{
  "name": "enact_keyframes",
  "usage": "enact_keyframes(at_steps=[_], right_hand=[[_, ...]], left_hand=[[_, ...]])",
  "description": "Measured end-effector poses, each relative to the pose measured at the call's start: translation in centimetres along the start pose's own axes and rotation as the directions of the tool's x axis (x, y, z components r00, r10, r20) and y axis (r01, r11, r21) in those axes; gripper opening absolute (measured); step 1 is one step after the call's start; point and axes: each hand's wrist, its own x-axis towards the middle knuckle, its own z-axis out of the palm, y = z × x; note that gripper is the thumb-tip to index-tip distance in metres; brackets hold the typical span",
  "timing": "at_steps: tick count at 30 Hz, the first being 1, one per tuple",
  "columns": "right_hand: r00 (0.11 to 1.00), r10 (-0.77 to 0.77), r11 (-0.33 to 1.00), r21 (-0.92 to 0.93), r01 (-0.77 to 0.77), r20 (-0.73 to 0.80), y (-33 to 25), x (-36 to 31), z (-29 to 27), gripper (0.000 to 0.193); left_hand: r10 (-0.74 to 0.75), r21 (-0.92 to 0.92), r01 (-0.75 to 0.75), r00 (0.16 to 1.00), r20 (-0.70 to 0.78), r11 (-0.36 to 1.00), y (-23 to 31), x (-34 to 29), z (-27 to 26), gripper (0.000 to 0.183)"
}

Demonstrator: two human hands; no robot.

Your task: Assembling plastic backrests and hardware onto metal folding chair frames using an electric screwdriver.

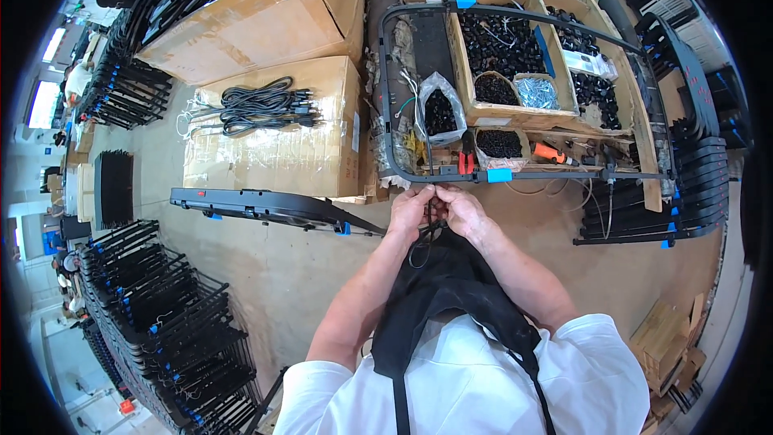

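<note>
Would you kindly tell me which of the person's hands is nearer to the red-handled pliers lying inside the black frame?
The right hand, just below the red-handled pliers. The left hand is beside it, further to the pliers' left. Both hands meet at the black frame lower bar.

The black tubular frame (515, 97) lies flat over the open cardboard boxes on the far side, with blue tape pieces on its near and far bars. A thin black cable (420, 248) hangs in a loop from the near bar, at its left part.
</note>
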Motion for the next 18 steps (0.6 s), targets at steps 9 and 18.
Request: enact_keyframes(at_steps=[9,18], right_hand=[[0.856,-0.345,-0.194,-0.922,0.336,0.385,-8.7,-8.1,7.1,0.026],[0.796,0.435,-0.801,-0.223,0.556,0.421,-8.5,-2.6,13.1,0.019]], left_hand=[[0.320,0.396,-0.268,0.945,-0.071,0.878,-2.1,-1.9,-1.1,0.029],[0.599,0.315,-0.562,0.801,-0.027,0.765,-6.5,-0.3,-2.9,0.027]])
